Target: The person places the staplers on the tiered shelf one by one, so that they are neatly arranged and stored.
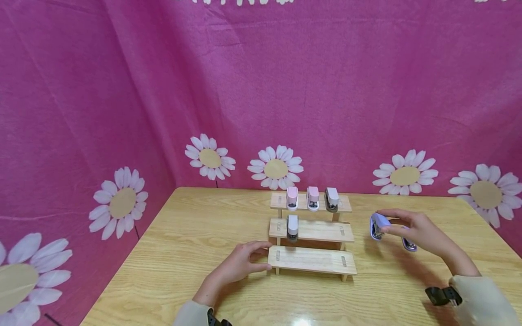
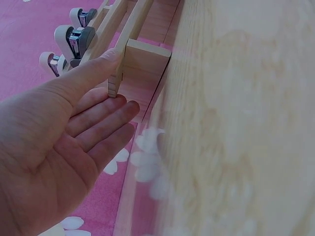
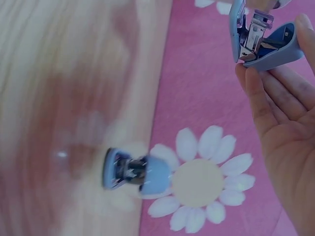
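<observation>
A three-step wooden rack [image 1: 311, 259] stands on the table. My left hand [image 1: 240, 261] pinches the left end of its lowest step; in the left wrist view the thumb [image 2: 109, 55] and fingertips [image 2: 118, 102] lie on either side of the board end. To the right of the rack, my right hand [image 1: 426, 233] holds a small lavender stapler [image 1: 379, 222] above the table between thumb and fingers. It looks bluish, with its metal inside showing, in the right wrist view. A second lavender stapler [image 1: 409, 245] stands on the table below that hand, partly hidden by it.
On the top step are two pink staplers [image 1: 292, 197] [image 1: 312, 198] and a grey-white one [image 1: 332, 199]. Another grey-white stapler [image 1: 292, 226] sits at the left of the middle step. A pink flowered cloth [image 1: 326, 90] hangs behind the wooden table [image 1: 195, 217].
</observation>
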A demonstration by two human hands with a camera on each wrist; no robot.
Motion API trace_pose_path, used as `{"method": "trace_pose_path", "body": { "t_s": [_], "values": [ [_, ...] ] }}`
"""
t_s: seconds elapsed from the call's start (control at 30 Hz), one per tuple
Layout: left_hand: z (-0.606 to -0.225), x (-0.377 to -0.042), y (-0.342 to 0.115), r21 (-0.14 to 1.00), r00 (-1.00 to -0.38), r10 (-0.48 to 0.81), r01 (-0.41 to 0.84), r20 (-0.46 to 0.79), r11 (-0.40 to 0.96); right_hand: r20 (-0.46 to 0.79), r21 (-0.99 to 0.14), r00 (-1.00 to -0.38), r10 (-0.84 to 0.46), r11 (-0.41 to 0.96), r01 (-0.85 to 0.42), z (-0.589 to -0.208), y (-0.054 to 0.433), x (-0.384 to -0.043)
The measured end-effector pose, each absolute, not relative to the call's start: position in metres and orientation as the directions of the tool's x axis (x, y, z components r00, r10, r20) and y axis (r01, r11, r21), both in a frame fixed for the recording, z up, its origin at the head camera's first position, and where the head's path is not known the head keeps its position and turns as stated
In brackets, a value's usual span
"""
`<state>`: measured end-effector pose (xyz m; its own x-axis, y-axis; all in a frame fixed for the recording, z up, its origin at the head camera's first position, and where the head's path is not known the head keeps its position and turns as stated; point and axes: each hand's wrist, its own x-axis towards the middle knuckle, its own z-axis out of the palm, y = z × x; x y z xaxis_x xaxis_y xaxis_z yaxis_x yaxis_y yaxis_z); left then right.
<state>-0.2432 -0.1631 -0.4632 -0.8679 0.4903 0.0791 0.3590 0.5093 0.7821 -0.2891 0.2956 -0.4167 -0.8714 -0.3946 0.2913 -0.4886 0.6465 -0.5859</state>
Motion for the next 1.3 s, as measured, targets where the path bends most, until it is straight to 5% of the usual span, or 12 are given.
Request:
{"method": "trace_pose_path", "body": {
  "t_s": [0.77,1.3],
  "values": [
    [-0.463,-0.244,-0.163,0.767,-0.875,0.481,0.340,0.047,0.544,0.518,-0.495,-0.694,-0.500,0.486,-0.720,-0.390,0.235,-0.270],
    [-0.464,-0.244,-0.164,0.770,-0.859,0.502,0.388,0.102,0.507,0.487,-0.443,-0.698,-0.525,0.540,-0.716,-0.393,0.188,-0.267]
  ]
}}
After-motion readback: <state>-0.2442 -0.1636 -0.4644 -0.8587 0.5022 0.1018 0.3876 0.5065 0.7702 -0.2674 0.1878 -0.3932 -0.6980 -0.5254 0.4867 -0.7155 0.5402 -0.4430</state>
